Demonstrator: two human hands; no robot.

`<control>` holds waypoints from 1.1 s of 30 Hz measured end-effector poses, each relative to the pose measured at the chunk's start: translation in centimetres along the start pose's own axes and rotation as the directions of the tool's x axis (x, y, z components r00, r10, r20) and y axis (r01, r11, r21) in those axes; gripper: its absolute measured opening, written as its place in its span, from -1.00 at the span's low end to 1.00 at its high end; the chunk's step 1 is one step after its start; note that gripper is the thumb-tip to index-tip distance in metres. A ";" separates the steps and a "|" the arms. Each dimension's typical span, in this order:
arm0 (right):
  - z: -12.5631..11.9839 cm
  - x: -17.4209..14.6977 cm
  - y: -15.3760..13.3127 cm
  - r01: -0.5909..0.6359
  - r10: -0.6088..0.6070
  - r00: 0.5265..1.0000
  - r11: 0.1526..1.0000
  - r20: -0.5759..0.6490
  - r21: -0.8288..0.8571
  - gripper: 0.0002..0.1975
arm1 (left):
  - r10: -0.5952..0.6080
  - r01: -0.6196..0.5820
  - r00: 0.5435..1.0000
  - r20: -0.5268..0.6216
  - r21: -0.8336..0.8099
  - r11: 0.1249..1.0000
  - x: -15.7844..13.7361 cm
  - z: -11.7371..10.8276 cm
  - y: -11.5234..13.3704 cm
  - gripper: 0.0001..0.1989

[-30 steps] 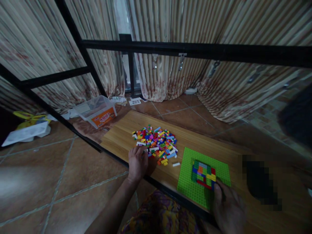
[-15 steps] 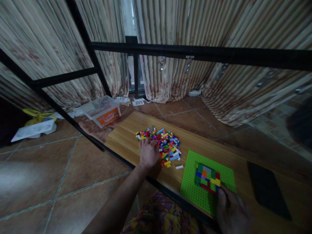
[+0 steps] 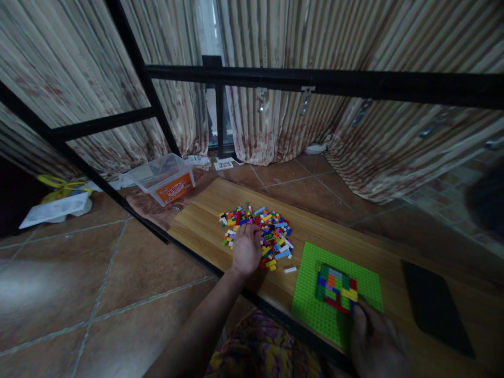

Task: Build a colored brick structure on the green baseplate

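My left hand [image 3: 247,251] reaches over a loose pile of small coloured building bricks [image 3: 280,226]. Its fingers are bent and pressed together at the pile's near left side; whatever lies under the fingertips is hidden. My right hand [image 3: 380,341] is at the near right corner of a low, multicoloured brick build [image 3: 336,289]. Thumb and forefinger close on a dark blue building brick [image 3: 353,306] at that corner. The build rests on a bright green studded baseplate [image 3: 311,304]. A single white brick [image 3: 290,270] lies between pile and baseplate.
Everything stands on a narrow wooden tabletop [image 3: 205,210] with a dark near edge. A dark flat panel [image 3: 437,307] lies at right. Beyond the tabletop's far left end is a clear plastic box [image 3: 169,181] with an orange label. A black metal frame [image 3: 275,77] crosses before striped curtains.
My left hand has shifted slightly right over the pile, uncovering some bricks on its left. My right hand stays at the corner of the build.
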State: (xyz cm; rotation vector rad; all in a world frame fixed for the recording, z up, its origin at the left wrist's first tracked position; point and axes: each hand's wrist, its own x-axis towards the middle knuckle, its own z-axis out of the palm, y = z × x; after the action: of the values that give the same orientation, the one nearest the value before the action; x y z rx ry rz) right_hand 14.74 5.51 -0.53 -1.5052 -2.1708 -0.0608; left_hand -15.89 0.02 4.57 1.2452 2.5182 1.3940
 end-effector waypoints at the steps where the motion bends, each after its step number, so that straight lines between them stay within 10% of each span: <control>1: 0.0 0.0 -0.1 -0.003 0.003 1.000 1.000 -0.004 -0.001 -0.36 | -0.048 0.048 0.999 0.006 -0.101 0.994 0.0 -0.1 0.1 -0.88; 4: -0.1 0.0 -0.2 -0.012 0.012 1.000 1.000 -0.003 0.011 -0.36 | -0.286 0.307 0.951 0.121 -0.506 0.806 0.1 -0.5 0.7 -0.89; 6: -0.1 0.0 -0.3 -0.008 0.008 1.000 1.000 -0.001 0.028 -0.37 | -0.414 0.498 0.853 0.318 -0.733 0.463 0.0 -1.0 1.1 -0.92; 10: -0.2 0.0 -0.4 -0.015 0.015 1.000 0.999 -0.015 0.037 -0.40 | -0.386 0.640 0.714 0.584 -0.768 0.021 -0.3 -1.9 1.8 -0.92; 15: -0.5 0.1 -0.8 -0.005 0.005 1.000 0.998 -0.001 0.057 -0.40 | -0.423 0.664 0.653 0.628 -0.743 -0.079 -1.0 -2.3 2.5 -0.93; 28: -3.4 1.0 -1.5 -0.217 0.211 0.976 0.901 0.056 0.377 -0.40 | -0.360 0.771 0.600 0.715 -0.637 0.019 -4.9 -3.4 3.3 -0.84; 33: -6.0 0.3 -7.9 -0.050 -0.108 0.970 0.788 0.219 0.614 -0.64 | -0.195 0.858 0.512 0.837 -0.510 0.064 -7.8 -3.4 4.4 -0.66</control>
State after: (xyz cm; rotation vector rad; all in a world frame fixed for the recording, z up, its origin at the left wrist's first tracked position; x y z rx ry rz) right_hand 9.85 0.81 6.71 -1.1276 -2.0889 0.7947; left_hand -9.00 -6.14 7.05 0.1769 1.0112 1.4287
